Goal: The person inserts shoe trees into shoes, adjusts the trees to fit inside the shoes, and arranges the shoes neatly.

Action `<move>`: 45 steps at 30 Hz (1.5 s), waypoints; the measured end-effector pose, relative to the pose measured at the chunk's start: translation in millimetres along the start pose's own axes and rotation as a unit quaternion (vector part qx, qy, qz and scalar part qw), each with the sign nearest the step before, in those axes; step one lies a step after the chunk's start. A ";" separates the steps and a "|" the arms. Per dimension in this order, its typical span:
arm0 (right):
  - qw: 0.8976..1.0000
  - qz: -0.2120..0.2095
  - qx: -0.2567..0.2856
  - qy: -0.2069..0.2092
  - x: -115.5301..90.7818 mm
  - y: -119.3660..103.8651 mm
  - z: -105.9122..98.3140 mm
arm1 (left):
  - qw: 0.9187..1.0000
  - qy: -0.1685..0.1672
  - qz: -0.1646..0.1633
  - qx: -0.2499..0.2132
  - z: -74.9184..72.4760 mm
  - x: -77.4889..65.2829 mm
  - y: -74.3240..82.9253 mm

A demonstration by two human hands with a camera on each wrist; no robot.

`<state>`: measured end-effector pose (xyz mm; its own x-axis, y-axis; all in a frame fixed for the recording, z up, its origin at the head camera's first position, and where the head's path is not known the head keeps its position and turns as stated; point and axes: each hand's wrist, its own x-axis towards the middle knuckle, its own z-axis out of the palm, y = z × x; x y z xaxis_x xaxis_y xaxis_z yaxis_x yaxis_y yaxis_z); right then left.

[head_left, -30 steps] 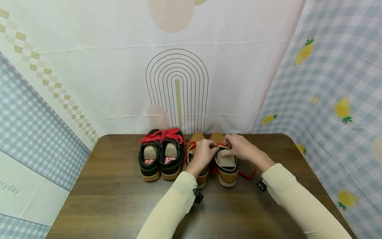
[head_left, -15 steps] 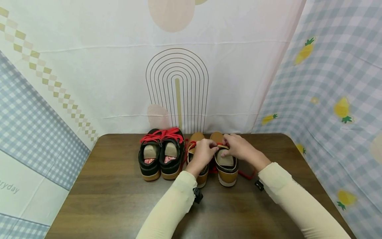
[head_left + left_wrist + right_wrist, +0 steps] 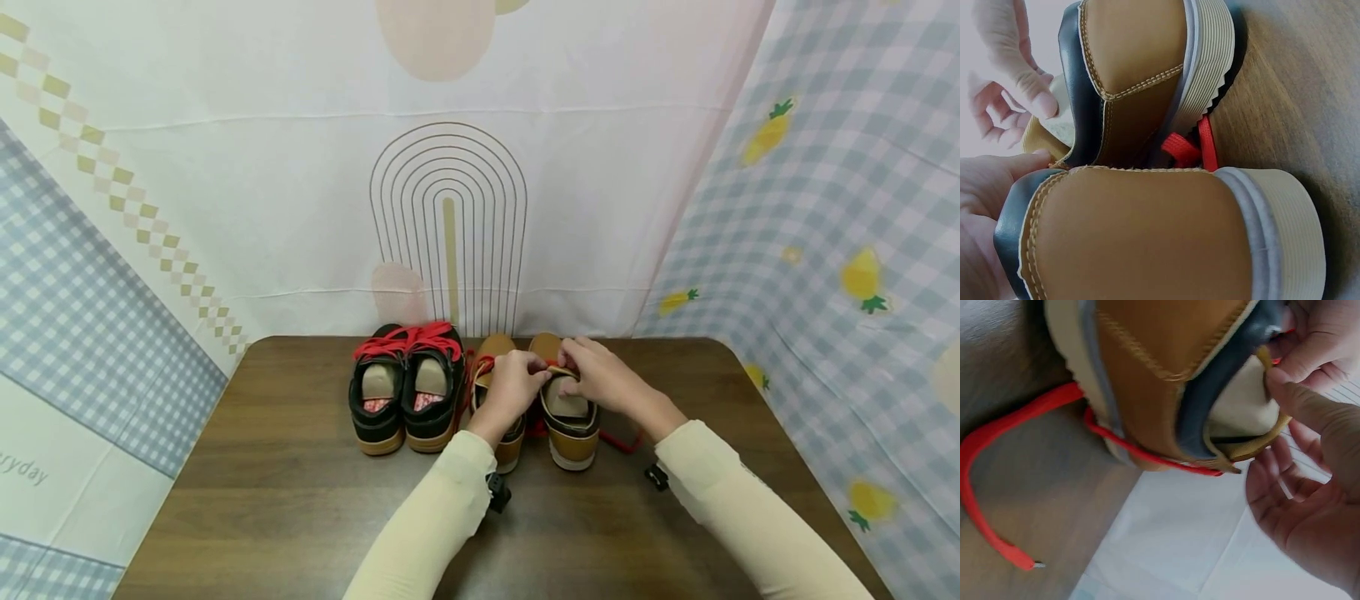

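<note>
Two tan shoes with black collars and red laces stand side by side, heels toward me: the left tan shoe (image 3: 508, 457) and the right tan shoe (image 3: 572, 454). My left hand (image 3: 514, 382) reaches over the left one and pinches an edge of the right shoe's tongue (image 3: 1252, 447). From the other side my right hand (image 3: 606, 377) holds the same tongue, thumb inside the opening and fingers outside. A beige insert (image 3: 1060, 115) shows within that shoe. Its red lace (image 3: 1007, 422) trails loose onto the table at the right. My hands partly hide the front laces.
A pair of black shoes (image 3: 378, 433) with tied red laces stands just left of the tan pair. All the shoes are near the back edge of the brown wooden table (image 3: 285, 500). A white patterned cloth (image 3: 315, 208) hangs behind it.
My right hand and forearm shift very slightly, with the thumb still at the tongue. The left hand and the shoes stay in place.
</note>
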<state>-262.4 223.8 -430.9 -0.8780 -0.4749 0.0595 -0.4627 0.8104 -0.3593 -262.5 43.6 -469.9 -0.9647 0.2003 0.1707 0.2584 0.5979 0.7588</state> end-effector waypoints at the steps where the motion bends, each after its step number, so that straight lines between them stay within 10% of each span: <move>1: 1.000 -0.008 -0.001 0.006 -1.3 1.3 0.9 | 1.000 0.000 0.001 0.001 0.4 0.0 0.0; 45: 0.995 -0.009 -0.097 0.008 11.5 8.0 15.6 | 1.000 0.006 0.004 0.017 2.6 1.1 -1.1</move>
<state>-274.4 219.4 -447.6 -0.8707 -0.4854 0.0793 -0.4915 0.8540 -0.1707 -263.7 45.2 -472.2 -0.9630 0.1960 0.1849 0.2678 0.6221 0.7357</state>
